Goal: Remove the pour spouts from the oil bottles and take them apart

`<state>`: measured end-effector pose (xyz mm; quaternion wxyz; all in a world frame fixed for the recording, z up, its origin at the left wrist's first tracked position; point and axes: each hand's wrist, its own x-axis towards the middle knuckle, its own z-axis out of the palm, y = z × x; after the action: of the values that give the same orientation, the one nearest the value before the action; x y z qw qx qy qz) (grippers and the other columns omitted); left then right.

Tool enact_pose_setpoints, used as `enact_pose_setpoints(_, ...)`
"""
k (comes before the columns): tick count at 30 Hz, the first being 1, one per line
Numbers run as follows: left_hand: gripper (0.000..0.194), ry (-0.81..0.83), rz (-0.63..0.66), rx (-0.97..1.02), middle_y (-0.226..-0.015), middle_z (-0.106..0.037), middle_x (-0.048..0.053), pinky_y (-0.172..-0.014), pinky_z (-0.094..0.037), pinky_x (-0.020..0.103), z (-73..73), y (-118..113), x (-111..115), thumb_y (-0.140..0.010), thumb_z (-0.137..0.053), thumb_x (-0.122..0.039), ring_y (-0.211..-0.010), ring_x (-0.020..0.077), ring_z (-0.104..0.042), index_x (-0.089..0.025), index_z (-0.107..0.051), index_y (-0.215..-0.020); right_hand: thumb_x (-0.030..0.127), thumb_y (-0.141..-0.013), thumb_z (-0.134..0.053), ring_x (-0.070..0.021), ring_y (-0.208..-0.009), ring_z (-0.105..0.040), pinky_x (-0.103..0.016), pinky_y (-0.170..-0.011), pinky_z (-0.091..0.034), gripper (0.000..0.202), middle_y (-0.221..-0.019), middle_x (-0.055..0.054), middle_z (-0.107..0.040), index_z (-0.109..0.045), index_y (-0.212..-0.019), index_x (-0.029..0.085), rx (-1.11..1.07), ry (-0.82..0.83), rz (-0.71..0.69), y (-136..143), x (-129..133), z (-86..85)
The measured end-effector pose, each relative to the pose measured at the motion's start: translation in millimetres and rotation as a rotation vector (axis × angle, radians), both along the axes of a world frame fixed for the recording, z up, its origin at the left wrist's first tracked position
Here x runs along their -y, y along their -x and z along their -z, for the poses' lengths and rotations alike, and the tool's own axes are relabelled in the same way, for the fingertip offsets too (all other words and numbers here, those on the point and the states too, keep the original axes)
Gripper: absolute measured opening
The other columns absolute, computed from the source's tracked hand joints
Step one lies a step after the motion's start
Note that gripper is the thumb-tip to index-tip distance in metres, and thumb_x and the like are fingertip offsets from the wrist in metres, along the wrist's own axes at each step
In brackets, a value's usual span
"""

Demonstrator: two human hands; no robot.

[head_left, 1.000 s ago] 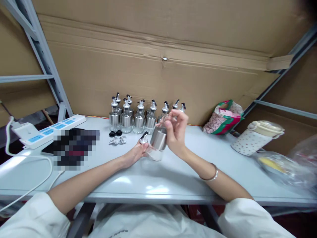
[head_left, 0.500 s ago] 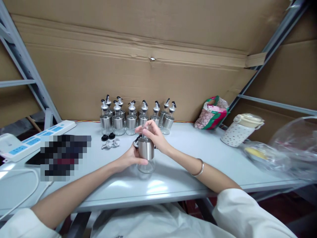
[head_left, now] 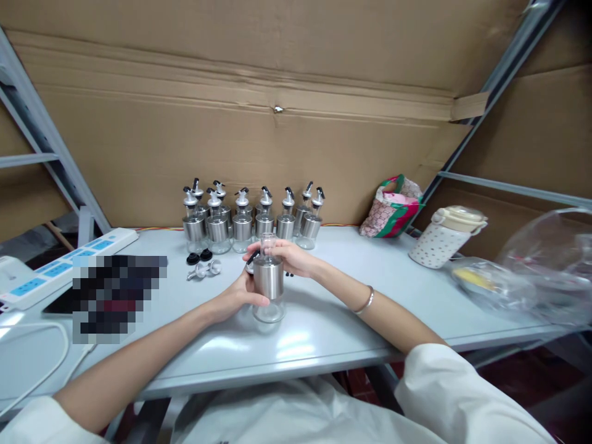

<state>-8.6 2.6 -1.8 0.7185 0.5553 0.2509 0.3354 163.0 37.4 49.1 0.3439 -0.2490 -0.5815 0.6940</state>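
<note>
A glass oil bottle [head_left: 269,282] with a brushed steel sleeve stands upright before me, its clear neck uncapped. My left hand [head_left: 241,297] is wrapped round its left side, the thumb across the lower sleeve. Just left of the neck is a silver pour spout [head_left: 250,266] with a black lever, by the left fingers. Passing behind the neck, my right hand [head_left: 296,258] has its fingertips closed at this spout; the neck partly hides them. Black caps [head_left: 200,256] and two loose silver spout pieces [head_left: 204,270] lie to the left.
Several finished-looking oil bottles [head_left: 242,229] with spouts stand along the cardboard wall [head_left: 222,142]. A power strip [head_left: 69,265] and a blurred dark object [head_left: 115,296] are at left. At right are a patterned bag [head_left: 392,208], a dotted flask [head_left: 439,240] and clear plastic bags [head_left: 509,290].
My right hand has come down from the top of the bottle's neck and reached left behind it to the spout. My left hand keeps holding the bottle. The view has shifted slightly.
</note>
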Motion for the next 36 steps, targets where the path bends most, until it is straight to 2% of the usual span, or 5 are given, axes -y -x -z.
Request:
enact_pose_setpoints(8,0.104,-0.031,0.002,0.015,-0.132,-0.048,0.014,-0.1,-0.036,0.044,-7.4,-3.1,3.9,-0.051,-0.082,-0.019,-0.118,0.0301,-0.049,-0.023,-0.026,-0.138,0.041,-0.071,-0.07,-0.0162,-0.08,-0.064,-0.03,-0.082,-0.047,0.028,-0.091,-0.007,-0.071,-0.066,-0.08,0.015,0.061,-0.111,-0.023,0.7,-0.1,-0.2)
enact_pose_setpoints(17,0.065,-0.032,0.001,-0.097,-0.097,-0.064,0.009,-0.083,-0.042,0.037,-6.2,0.5,3.4,-0.056,-0.077,-0.025,-0.09,0.0237,-0.06,-0.015,-0.046,-0.113,0.058,-0.082,-0.053,-0.0171,-0.072,-0.064,-0.032,-0.068,-0.051,0.035,-0.072,0.0,-0.067,-0.046,-0.083,0.024,-0.182,-0.275,0.555,2.2,1.9,-14.6)
enact_pose_setpoints(22,0.055,-0.029,0.033,-0.098,-0.087,-0.064,0.006,-0.074,-0.042,0.033,-5.8,1.3,2.8,-0.057,-0.074,-0.026,-0.076,0.0185,-0.059,-0.015,-0.049,-0.105,0.045,-0.089,-0.044,-0.0131,-0.058,-0.057,-0.025,-0.049,-0.044,0.02,-0.061,0.005,-0.053,-0.036,-0.098,0.028,-0.254,-0.376,0.734,0.0,6.4,-24.3)
enact_pose_setpoints(28,0.065,-0.036,0.044,-0.158,-0.088,-0.062,0.005,-0.07,-0.04,0.029,-7.0,2.1,3.6,-0.055,-0.074,-0.028,-0.073,0.0162,-0.056,-0.015,-0.046,-0.113,0.023,-0.082,-0.044,-0.0135,-0.071,-0.057,-0.028,-0.059,-0.047,0.036,-0.081,0.001,-0.052,-0.032,-0.115,0.031,-0.227,-0.525,0.653,5.1,12.6,-27.6)
enact_pose_setpoints(36,0.065,-0.069,0.059,-0.167,-0.086,-0.059,0.002,-0.064,-0.04,0.027,-8.1,2.3,5.3,-0.055,-0.073,-0.029,-0.07,0.0151,-0.052,-0.018,-0.048,-0.115,0.044,-0.088,-0.05,-0.0178,-0.095,-0.059,-0.033,-0.08,-0.052,0.024,-0.105,-0.005,-0.055,-0.054,-0.1,0.024,-0.022,-0.735,0.539,11.1,17.4,-13.4)
